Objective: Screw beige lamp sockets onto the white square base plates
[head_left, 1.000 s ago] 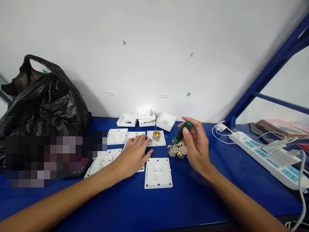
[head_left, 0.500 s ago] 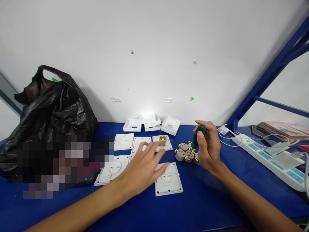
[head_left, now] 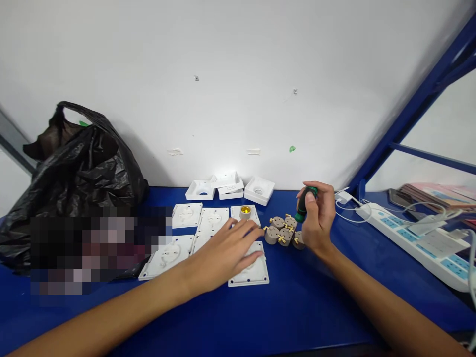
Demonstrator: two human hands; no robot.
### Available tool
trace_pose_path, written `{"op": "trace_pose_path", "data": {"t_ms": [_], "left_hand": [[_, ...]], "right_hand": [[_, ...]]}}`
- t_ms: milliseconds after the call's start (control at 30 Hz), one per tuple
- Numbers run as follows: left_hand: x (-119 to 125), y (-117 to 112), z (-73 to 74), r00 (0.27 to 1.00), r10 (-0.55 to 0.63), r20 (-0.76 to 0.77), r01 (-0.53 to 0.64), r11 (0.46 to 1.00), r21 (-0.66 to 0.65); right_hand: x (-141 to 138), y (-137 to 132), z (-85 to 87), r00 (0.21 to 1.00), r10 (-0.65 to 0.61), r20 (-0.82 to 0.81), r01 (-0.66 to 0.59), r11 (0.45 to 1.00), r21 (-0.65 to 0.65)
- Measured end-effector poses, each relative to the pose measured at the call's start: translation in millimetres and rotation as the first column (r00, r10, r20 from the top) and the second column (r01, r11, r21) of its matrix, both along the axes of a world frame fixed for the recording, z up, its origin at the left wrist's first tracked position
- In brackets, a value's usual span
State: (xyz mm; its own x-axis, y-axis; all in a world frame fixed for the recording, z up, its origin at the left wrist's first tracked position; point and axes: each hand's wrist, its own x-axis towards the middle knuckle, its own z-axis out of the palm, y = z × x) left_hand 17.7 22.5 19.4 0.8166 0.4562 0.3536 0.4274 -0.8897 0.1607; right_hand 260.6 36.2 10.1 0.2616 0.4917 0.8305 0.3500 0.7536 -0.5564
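My left hand (head_left: 226, 253) hovers over a square white plastic base plate (head_left: 256, 277), palm down, its fingers stretched apart and partly covering the plate. Its fingertips point at a cluster of round beige lamp sockets (head_left: 272, 235) with small brass-coloured tabs. In my right hand (head_left: 319, 218) is a screwdriver (head_left: 304, 204) with a black and green handle, angled down toward the sockets; its tip is hard to make out. Behind my left hand, a socket with a shiny gold inside (head_left: 245, 212) stands on another white plate (head_left: 255, 214).
More white base plates (head_left: 187, 215) lie to the left. White square box covers (head_left: 259, 190) are piled against the wall. A black plastic bag (head_left: 92, 163) stands at the left beside a blurred patch. On the right are a power strip (head_left: 412, 243) with cables and a blue frame (head_left: 409, 111).
My left hand has moved right, closer to the sockets. The near plate sits slightly farther left and back. My right hand still holds the screwdriver; the view has shifted a little.
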Motion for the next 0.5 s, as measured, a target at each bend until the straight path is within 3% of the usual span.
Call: {"op": "trace_pose_path", "data": {"t_ms": [233,333,500], "left_hand": [[45.8,27.7,13.9,0.983,-0.092,-0.158,0.096,0.995,0.022],[49.4,27.2,15.5,0.972,-0.105,-0.209,0.110,0.994,0.012],[41.4,22.7,16.0,0.971,-0.170,-0.169,0.159,0.984,-0.077]], "right_hand": [[0.6,3.6,-4.4,0.999,-0.027,0.032,0.026,0.999,0.021],[0.0,4.9,-7.5,0.998,-0.002,0.068,0.002,1.000,0.008],[-0.5,3.8,-7.7,0.995,0.045,0.088,-0.044,0.999,-0.008]]}}
